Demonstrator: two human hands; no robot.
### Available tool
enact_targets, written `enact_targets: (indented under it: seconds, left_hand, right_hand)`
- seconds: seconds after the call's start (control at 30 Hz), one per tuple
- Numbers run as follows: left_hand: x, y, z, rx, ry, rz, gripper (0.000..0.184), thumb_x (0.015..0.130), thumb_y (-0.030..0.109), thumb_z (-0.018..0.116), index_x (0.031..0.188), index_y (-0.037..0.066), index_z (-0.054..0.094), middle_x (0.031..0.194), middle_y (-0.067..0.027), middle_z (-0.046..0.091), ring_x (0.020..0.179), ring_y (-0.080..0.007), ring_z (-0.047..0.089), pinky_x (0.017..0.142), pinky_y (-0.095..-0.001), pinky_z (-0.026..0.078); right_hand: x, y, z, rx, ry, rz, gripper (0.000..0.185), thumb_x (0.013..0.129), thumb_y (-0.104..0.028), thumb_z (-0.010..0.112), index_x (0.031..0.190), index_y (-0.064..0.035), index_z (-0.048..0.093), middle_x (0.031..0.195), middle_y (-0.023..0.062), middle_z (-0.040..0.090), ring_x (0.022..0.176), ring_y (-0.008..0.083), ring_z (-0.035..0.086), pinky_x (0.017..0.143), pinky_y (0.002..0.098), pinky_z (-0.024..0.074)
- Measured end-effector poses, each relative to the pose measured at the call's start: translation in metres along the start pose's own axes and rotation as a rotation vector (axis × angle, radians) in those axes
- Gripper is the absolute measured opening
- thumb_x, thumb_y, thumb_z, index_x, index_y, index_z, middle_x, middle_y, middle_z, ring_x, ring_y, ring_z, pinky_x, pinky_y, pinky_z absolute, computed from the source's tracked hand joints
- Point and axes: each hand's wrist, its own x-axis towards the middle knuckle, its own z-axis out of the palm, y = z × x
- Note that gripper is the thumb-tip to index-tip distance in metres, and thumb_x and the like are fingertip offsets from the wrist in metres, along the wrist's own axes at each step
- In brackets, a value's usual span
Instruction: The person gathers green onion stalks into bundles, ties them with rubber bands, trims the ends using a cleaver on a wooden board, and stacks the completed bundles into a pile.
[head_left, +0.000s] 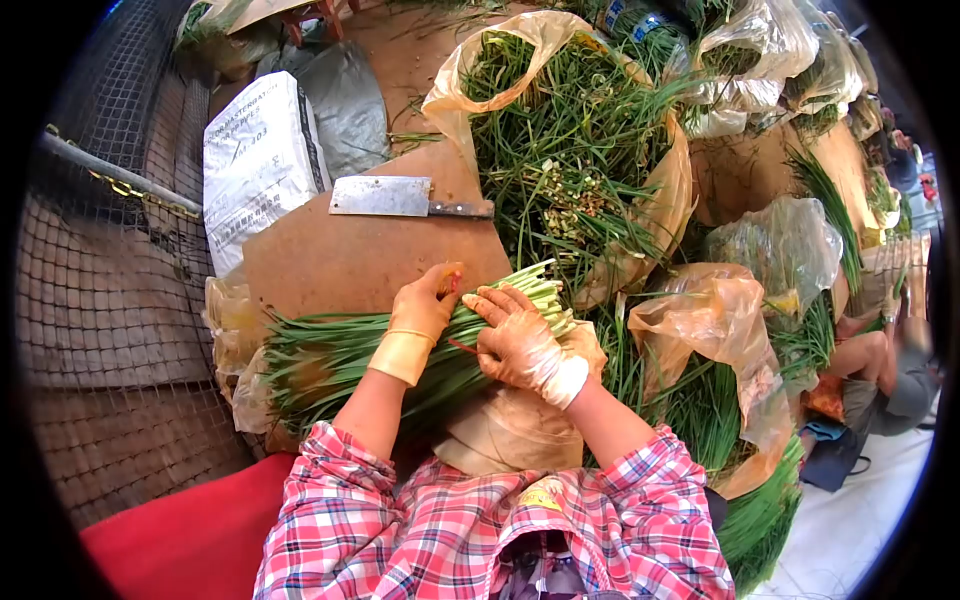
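A thick bunch of garlic chives lies across in front of me, pale stem ends to the right, long green leaves to the left. My right hand, in a stained glove, grips the bunch near the stems, fingers over the top. Just left of it, my left hand, also gloved, rests against the bunch with fingers curled together. A small reddish bit shows at its fingertips, too small to name. A thin red strand crosses the leaves between the hands. Beyond them a cleaver lies flat on a brown board.
A large open plastic bag of loose greens stands behind the bunch. More bagged chives are at right. A white printed sack leans beside black netting on the left. Another person's arm shows far right.
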Motion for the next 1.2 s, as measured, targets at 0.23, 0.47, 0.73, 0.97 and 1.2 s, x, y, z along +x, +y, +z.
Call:
enact_targets:
  seconds: [0.23, 0.47, 0.73, 0.97, 1.2]
  left_hand:
    - [0.025, 0.016, -0.002, 0.159, -0.03, 0.04, 0.015, 0.076, 0.012, 0.068, 0.089, 0.006, 0.07, 0.083, -0.0107, 0.069, 0.077, -0.0204, 0.066, 0.07, -0.0301, 0.05]
    - [0.025, 0.008, 0.007, -0.169, -0.031, -0.042, 0.015, 0.076, 0.007, 0.067, 0.091, 0.003, 0.069, 0.086, -0.0094, 0.069, 0.076, -0.016, 0.064, 0.071, -0.0268, 0.049]
    - [0.023, 0.004, 0.012, -0.187, -0.005, -0.021, 0.014, 0.077, 0.008, 0.066, 0.09, 0.003, 0.069, 0.082, -0.0092, 0.068, 0.074, -0.0171, 0.064, 0.071, -0.0275, 0.049]
    - [0.029, 0.001, 0.009, -0.074, 0.035, -0.029, 0.021, 0.075, 0.024, 0.065, 0.088, 0.008, 0.07, 0.082, -0.015, 0.067, 0.077, -0.0293, 0.064, 0.073, -0.0368, 0.05]
    - [0.049, -0.023, 0.014, -0.291, -0.12, -0.17, 0.027, 0.071, 0.024, 0.071, 0.089, 0.004, 0.07, 0.079, -0.0137, 0.068, 0.074, -0.0214, 0.065, 0.07, -0.0316, 0.049]
  right_hand:
    - [0.015, 0.019, -0.009, 0.013, 0.114, 0.041, 0.01, 0.063, -0.015, 0.061, 0.066, -0.0059, 0.063, 0.116, 0.0116, 0.058, 0.115, 0.0293, 0.049, 0.103, 0.0433, 0.0323]
    - [-0.007, -0.013, -0.023, -0.111, 0.046, 0.122, 0.009, 0.067, -0.019, 0.066, 0.068, -0.0129, 0.06, 0.128, 0.0059, 0.051, 0.13, 0.0295, 0.034, 0.109, 0.0497, 0.0164]
    - [0.0, -0.039, -0.017, 0.271, -0.01, 0.333, 0.015, 0.081, -0.023, 0.057, 0.077, -0.0083, 0.059, 0.073, 0.0122, 0.061, 0.069, 0.0325, 0.06, 0.059, 0.0423, 0.0464]
    - [0.047, -0.004, -0.008, 0.768, -0.092, 1.003, 0.017, 0.081, -0.019, 0.055, 0.077, -0.0029, 0.059, 0.063, 0.0119, 0.061, 0.053, 0.0286, 0.059, 0.059, 0.0376, 0.0495]
    - [0.07, 0.006, -0.006, 0.439, -0.308, 0.964, 0.016, 0.075, -0.015, 0.057, 0.074, 0.001, 0.058, 0.058, 0.0075, 0.057, 0.049, 0.0144, 0.057, 0.043, 0.0288, 0.0485]
